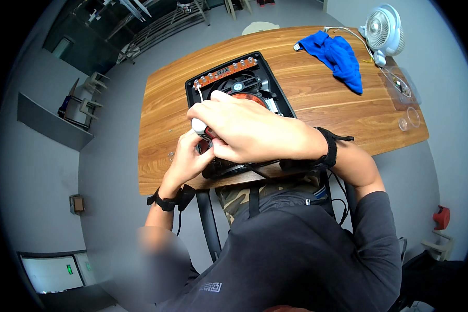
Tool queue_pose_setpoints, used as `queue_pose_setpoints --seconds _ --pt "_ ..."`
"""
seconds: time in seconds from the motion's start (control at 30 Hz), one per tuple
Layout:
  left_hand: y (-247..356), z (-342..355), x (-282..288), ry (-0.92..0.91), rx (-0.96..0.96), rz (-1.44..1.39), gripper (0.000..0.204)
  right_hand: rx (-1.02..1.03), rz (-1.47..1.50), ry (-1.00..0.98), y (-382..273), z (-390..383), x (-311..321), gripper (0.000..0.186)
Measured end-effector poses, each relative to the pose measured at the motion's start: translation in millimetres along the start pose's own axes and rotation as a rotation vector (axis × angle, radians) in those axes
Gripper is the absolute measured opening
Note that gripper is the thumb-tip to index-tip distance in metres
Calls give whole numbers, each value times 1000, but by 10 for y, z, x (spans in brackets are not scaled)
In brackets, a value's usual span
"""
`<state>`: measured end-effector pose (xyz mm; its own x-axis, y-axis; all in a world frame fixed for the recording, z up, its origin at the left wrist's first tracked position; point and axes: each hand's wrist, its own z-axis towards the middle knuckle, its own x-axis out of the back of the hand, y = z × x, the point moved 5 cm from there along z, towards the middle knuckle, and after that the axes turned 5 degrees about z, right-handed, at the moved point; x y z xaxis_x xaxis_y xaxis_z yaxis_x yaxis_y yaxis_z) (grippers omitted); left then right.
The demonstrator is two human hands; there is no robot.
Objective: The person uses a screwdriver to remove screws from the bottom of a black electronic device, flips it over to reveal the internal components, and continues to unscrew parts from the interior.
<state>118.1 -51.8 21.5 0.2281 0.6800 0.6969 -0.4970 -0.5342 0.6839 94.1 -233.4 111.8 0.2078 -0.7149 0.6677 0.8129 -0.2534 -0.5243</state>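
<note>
An opened black appliance case lies on the wooden table, showing an orange circuit strip, a black fan and a copper-coloured round coil. My right hand reaches across the case and grips a small white and red object over its near left part. My left hand is curled just below, touching the same object from underneath. Both wrists wear black straps. The hands hide most of the object and the near half of the case.
A blue cloth lies at the far right of the table next to a small white fan with a cable. Clear plastic cups and a clear tray stand at the right edge. A black chair frame is under the table's near edge.
</note>
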Motion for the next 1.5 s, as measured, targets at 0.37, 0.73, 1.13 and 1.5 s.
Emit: queue_pose_setpoints --seconds 0.37,0.73,1.13,1.5 --pt "48 99 -77 56 -13 32 29 -23 120 47 229 10 -50 32" --pt "238 121 -48 156 -26 22 36 2 148 64 224 -6 -95 43" --pt "196 79 -47 23 -77 -21 22 -10 56 28 188 -19 -13 44" --pt "304 110 16 139 -68 33 23 75 74 118 137 41 0 40"
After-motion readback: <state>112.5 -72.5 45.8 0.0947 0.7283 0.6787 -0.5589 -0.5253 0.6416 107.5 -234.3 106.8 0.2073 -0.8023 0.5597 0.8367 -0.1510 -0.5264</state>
